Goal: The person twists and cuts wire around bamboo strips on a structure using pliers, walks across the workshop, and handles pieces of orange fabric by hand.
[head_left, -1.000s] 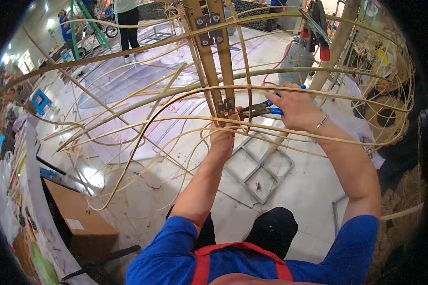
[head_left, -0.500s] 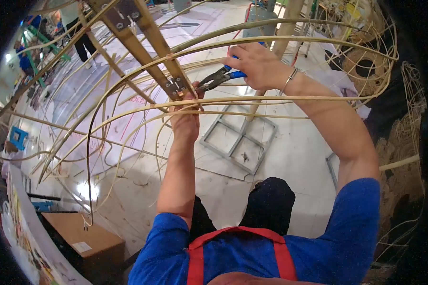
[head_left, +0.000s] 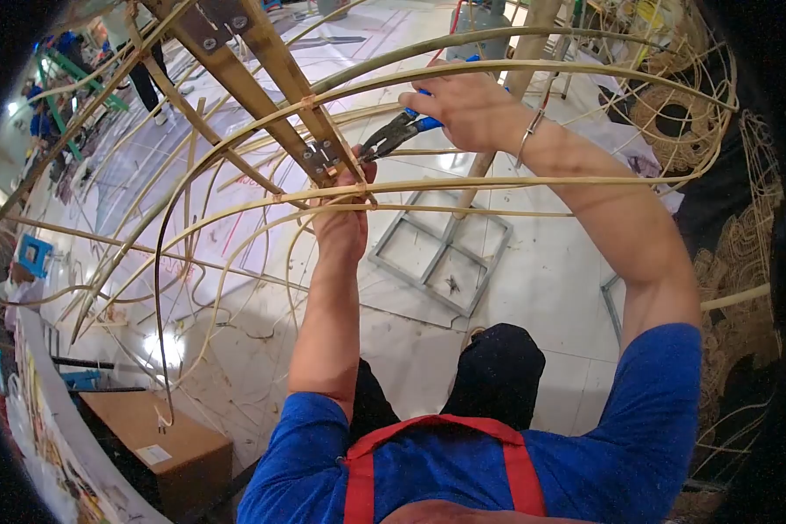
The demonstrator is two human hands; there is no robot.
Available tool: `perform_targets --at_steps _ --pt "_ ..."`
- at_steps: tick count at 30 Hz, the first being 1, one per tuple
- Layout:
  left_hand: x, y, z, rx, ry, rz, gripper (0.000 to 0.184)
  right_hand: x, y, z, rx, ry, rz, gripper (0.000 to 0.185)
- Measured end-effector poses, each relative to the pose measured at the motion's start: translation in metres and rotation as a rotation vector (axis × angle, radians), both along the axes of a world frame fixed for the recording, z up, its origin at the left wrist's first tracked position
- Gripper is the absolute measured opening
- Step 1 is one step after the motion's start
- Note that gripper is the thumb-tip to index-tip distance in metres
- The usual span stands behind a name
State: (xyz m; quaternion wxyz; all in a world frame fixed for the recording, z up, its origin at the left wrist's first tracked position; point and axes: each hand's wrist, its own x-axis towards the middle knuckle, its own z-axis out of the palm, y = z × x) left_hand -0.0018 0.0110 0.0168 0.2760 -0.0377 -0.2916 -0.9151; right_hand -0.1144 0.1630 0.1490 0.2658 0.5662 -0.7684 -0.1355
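Observation:
My right hand (head_left: 470, 106) is closed around the blue handles of a pair of pliers (head_left: 391, 137). The dark jaws point left and reach the lower end of an upright bamboo slat (head_left: 299, 96), close to my left fingertips. My left hand (head_left: 344, 210) is wrapped around the joint where that slat meets thin, curved bamboo strips (head_left: 472, 184). Its fingers are partly hidden behind the strips. Metal brackets with screws (head_left: 322, 157) sit on the slats just above it. Whatever the jaws bite on is too small to make out.
Long bent bamboo strips (head_left: 498, 72) arch across in front of me. A grey metal frame (head_left: 428, 278) lies on the floor below. At lower left stands a cardboard box (head_left: 162, 428); a blue stool (head_left: 35, 254) is farther left. Another person (head_left: 144, 79) stands at the back left.
The pliers have tilted slightly, their handles rising and shifting left with my right hand, jaws staying at the joint. My left hand keeps its hold.

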Motion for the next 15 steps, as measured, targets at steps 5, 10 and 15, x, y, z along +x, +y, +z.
perform_targets --at_steps 5,10,15 --pt "0.000 0.001 0.001 0.026 0.033 -0.025 0.038 -0.006 0.000 0.002 -0.019 0.007 0.100 0.037" --pt "-0.003 0.001 -0.004 -0.068 -0.030 0.049 0.038 -0.010 -0.005 0.010 0.003 0.000 0.140 0.031" --pt "-0.004 0.001 -0.005 -0.089 0.003 0.091 0.036 0.003 0.001 0.011 -0.046 0.125 0.149 0.026"
